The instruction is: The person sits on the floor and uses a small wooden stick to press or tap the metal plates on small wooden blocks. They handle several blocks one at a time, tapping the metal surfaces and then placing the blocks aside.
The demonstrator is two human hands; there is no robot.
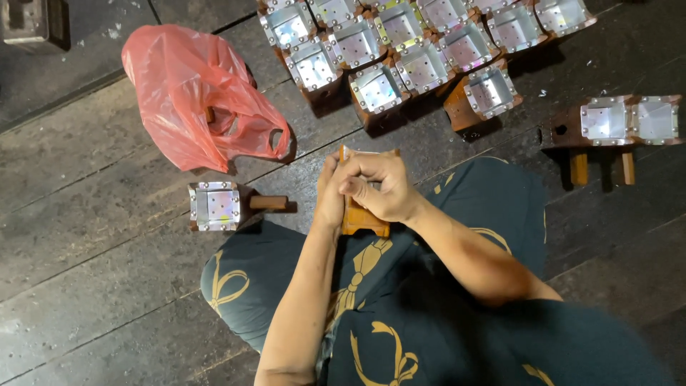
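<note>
Gripping wooden box (361,218) upright, long axis toward camera: left hand (330,191), right hand (379,187) both closed round it.

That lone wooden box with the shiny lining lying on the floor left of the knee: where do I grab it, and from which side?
Probably by the wooden peg that sticks out of the lone wooden box toward the knee. Come in from that side, from above: the peg lies flat on the floorboards, bare and free all round, while the box's metal-lined opening faces up with studded edges.
</note>
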